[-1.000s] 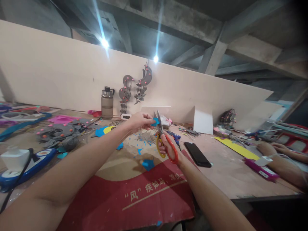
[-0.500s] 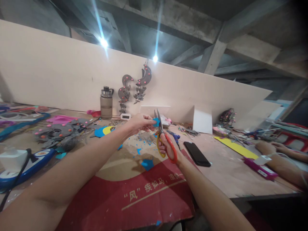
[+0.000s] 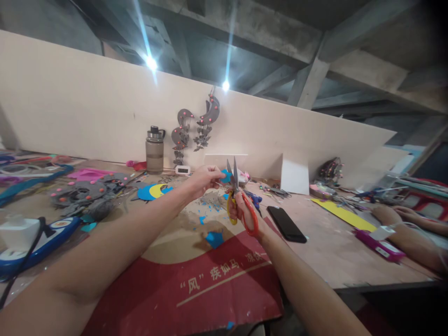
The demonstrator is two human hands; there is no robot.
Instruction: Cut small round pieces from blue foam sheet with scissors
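Note:
My left hand [image 3: 207, 179] pinches a small blue piece [image 3: 226, 176], perhaps felt or foam, between thumb and fingers. Scissors [image 3: 249, 212] with one red and one yellow handle are gripped in my right hand [image 3: 241, 206], blades pointing up and parted beside the blue piece. From this angle I cannot tell if a blade touches it. Below both hands, blue scraps [image 3: 214, 239] lie on a red and brown cardboard sheet [image 3: 224, 289]. A blue and yellow cutout [image 3: 154, 191] rests left of my left hand.
A black phone [image 3: 286, 224] lies right of the cardboard. At the back stands a water bottle [image 3: 154, 150]. Grey pieces with pink dots [image 3: 86, 190] and a blue power strip [image 3: 38, 249] are at left. Another person's arm [image 3: 416, 238] rests at right, near a purple power strip [image 3: 380, 245].
The scissor blades have opened wider, and the handles have spread slightly in my right hand. My left hand has shifted very little, still pinching the blue piece.

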